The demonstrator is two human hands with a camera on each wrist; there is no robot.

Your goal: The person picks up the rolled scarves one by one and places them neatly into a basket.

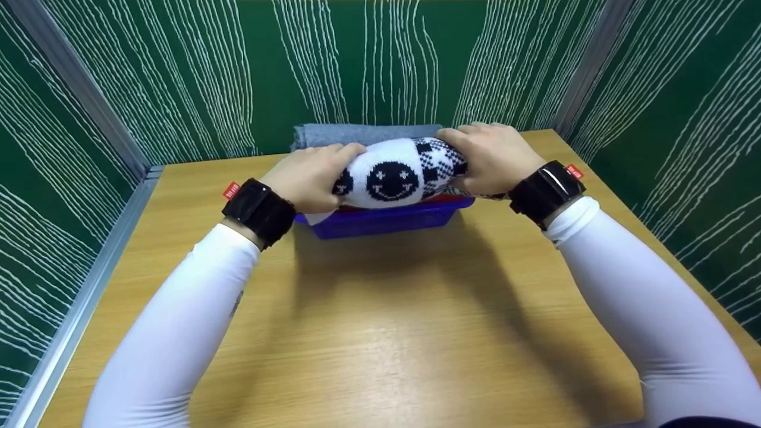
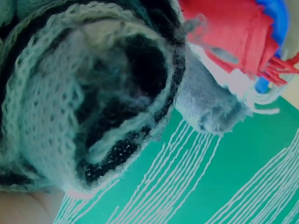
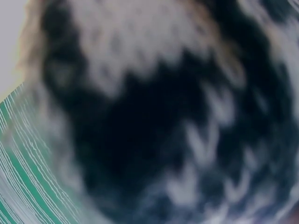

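Both hands grip a rolled black-and-white knit scarf [image 1: 410, 169] patterned with a smiling face and checks. My left hand [image 1: 306, 175] holds its left end, and my right hand [image 1: 496, 157] has its fingers and thumb around the right end. The roll overlaps a blue-purple bin [image 1: 386, 223] in the head view, hiding most of what is inside. Seen from the left wrist, the coiled end of the scarf [image 2: 117, 93] fills the left side, with red fringed fabric [image 2: 229, 37] beyond it. Blurred knit [image 3: 154, 126] takes up nearly the whole right wrist view.
Behind the bin lies a grey folded or rolled cloth [image 1: 368, 132], close to the green back wall [image 1: 267, 77] with its white wavy lines. Similar walls stand at left and right. The wooden table [image 1: 368, 333] extends toward me under both forearms.
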